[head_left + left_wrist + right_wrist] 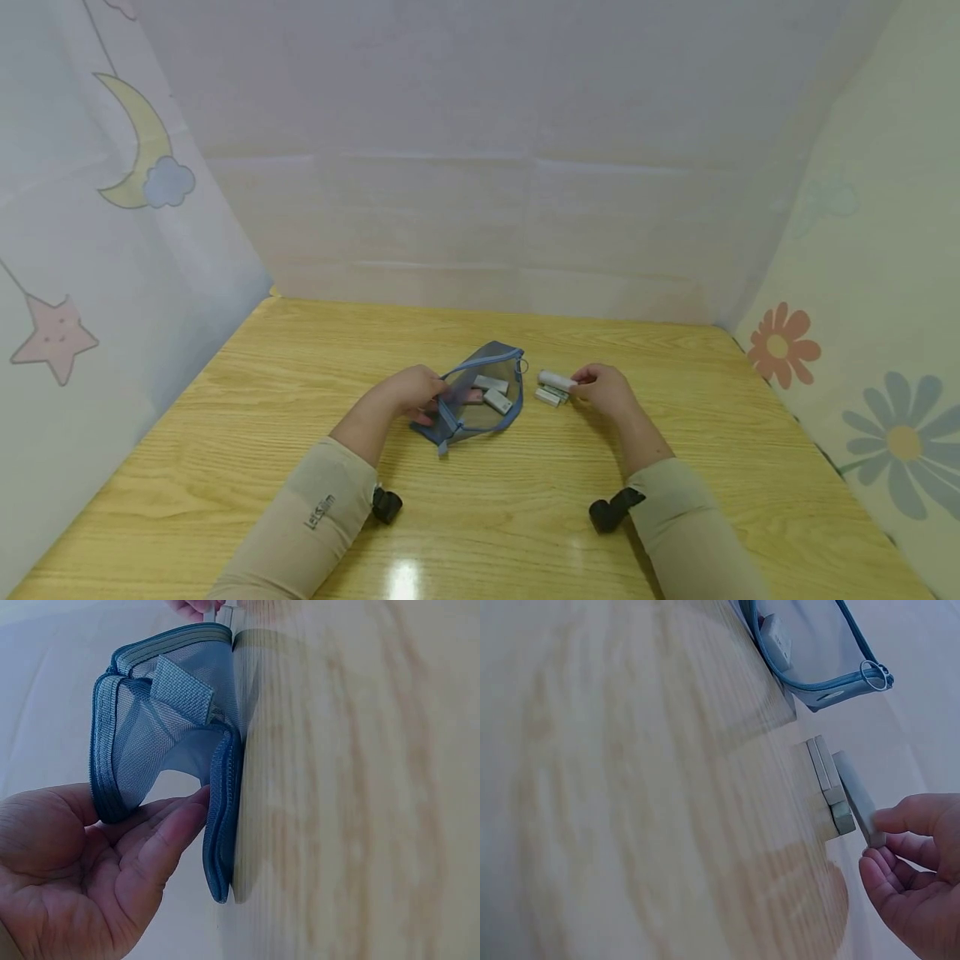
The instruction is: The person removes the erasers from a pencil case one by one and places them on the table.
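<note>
Pale sheets (487,108) are hanging around the back and sides, showing creases behind and printed stars, moons and flowers at the sides, and below them we're seeing a glossy yellow wood-grain table (480,525). Sitting on it is a grey see-through mesh pouch (491,352), edged with blue zipper tape, with a woven fabric tab (180,688) and a small ring (874,673) hanging on. The left hand (408,390) is gripping the rim at one end, and the mouth is gaping wide. Inside, we're spotting a couple of whitish blocks (497,402) and a reddish one (473,397). One whitish block is carrying tiny print we're not managing to read. Just beside the pouch, smooth squared-off pieces (825,772) are lying together on the wood, one looking greenish. The right hand (607,390) is pinching a long pale stick (855,791) right by them. Both arms are wearing beige sleeves (300,521); the left one is showing lettering like "Let'sSlim". Black gadgets (387,505) are sitting at the wrists.
</note>
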`<state>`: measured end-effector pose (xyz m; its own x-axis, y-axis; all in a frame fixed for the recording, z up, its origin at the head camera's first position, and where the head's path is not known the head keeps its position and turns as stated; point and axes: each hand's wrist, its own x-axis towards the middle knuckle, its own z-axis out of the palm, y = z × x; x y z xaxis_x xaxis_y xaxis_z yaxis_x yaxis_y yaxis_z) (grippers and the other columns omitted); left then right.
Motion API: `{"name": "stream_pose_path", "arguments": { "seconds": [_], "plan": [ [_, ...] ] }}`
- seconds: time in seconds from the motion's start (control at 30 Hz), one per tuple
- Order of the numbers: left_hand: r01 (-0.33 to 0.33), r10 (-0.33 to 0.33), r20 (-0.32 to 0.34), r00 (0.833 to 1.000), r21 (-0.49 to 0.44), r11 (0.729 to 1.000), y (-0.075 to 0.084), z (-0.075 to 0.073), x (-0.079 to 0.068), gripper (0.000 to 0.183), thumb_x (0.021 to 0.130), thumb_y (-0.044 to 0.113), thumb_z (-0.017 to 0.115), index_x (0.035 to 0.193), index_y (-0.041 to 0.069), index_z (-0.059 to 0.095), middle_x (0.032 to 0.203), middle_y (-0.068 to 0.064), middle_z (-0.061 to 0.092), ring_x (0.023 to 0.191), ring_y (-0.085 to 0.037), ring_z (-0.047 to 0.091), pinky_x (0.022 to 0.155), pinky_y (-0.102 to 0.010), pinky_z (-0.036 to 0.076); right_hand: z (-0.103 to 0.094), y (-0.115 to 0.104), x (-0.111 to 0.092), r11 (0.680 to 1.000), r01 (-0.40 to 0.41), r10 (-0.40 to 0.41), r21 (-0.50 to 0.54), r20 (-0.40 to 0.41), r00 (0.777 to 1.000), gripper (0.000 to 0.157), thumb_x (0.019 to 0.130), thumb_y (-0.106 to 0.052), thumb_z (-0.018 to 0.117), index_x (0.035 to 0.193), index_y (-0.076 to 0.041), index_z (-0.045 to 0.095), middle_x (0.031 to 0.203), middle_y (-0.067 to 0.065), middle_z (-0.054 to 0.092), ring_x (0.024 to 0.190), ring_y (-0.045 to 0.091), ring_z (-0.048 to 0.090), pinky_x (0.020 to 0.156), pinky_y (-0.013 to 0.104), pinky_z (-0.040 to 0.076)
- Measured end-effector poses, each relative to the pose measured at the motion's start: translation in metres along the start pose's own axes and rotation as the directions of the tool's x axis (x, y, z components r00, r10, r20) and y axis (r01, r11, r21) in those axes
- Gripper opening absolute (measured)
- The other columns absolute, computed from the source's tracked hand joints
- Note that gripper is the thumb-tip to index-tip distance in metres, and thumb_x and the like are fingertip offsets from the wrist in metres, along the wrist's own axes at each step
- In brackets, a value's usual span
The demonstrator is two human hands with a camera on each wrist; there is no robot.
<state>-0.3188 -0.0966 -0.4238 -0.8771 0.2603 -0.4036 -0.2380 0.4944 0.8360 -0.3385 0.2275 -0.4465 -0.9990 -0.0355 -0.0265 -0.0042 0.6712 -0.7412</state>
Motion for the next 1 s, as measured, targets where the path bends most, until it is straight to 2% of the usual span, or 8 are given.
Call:
{"name": "stream_pose_path", "arguments": {
  "seconds": [0.5, 0.8, 1.0],
  "plan": [
    [-0.002, 0.002, 0.011, 1.000, 0.002, 1.000, -0.0012, -0.0006, 0.0023, 0.024, 0.095, 0.014, 0.044, 0.079, 0.002, 0.056, 0.072, -0.004, 0.053, 0.072, -0.014, 0.058, 0.065, -0.035, 0.055, -0.0003, 0.0006, -0.0006, 1.000, -0.016, 0.015, -0.016, -0.012, 1.000, 0.024, 0.087, -0.014, 0.061, 0.105, 0.002, 0.060, 0.098, 0.014, 0.060, 0.084, 0.023, 0.055, 0.068, 0.031, 0.045],
    [-0.013, 0.013, 0.008, 1.000, 0.008, 1.000, -0.0005, 0.0003, -0.0002, 0.024, 0.095, 0.014, 0.042, 0.084, -0.001, 0.057, 0.072, -0.004, 0.050, 0.072, -0.015, 0.055, 0.066, -0.035, 0.054, 0.0010, 0.0027, -0.0010, 0.999, -0.010, 0.010, -0.048, -0.012, 1.000, 0.020, 0.085, -0.011, 0.063, 0.100, 0.002, 0.060, 0.093, 0.014, 0.060, 0.082, 0.024, 0.053, 0.069, 0.033, 0.044],
    [-0.004, 0.004, 0.007, 1.000, 0.007, 1.000, -0.0003, 0.0000, 0.0005, 0.023, 0.095, 0.014, 0.044, 0.081, 0.001, 0.057, 0.071, -0.004, 0.052, 0.072, -0.015, 0.057, 0.066, -0.035, 0.054, 0.0028, 0.0054, 0.0005, 0.996, 0.014, -0.014, -0.093, 0.000, 1.000, 0.019, 0.083, -0.010, 0.065, 0.097, 0.002, 0.061, 0.089, 0.013, 0.060, 0.080, 0.024, 0.054, 0.069, 0.035, 0.044]
  ]
}}
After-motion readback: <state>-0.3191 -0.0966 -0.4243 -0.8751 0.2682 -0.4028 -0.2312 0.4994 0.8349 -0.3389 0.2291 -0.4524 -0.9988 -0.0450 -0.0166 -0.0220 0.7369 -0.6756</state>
